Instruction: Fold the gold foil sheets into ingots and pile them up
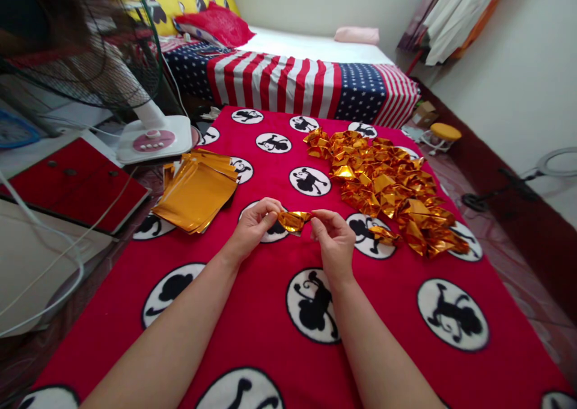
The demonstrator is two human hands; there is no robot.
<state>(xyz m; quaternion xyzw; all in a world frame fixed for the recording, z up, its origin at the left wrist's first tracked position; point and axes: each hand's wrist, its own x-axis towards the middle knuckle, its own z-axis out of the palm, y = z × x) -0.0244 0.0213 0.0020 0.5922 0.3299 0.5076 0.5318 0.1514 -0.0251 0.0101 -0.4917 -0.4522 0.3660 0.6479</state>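
A small folded piece of shiny gold foil paper (294,221) is held up between my two hands, above the red cloth (265,301). My left hand (259,222) pinches its left end between thumb and fingers. At the other end, my right hand (332,233) grips the tip the same way. To the left lies a stack of flat gold foil sheets (196,192). A large heap of folded gold foil pieces (383,183) spreads over the right side, with one loose folded piece (383,235) at its near edge, close to my right hand.
A white electric fan (153,133) stands left, beside a red-topped cabinet (76,183) with loose cables. Beyond the cloth is a bed (279,84) with a striped, starred cover and a red pillow (219,25). A yellow stool (445,132) stands on the floor at right.
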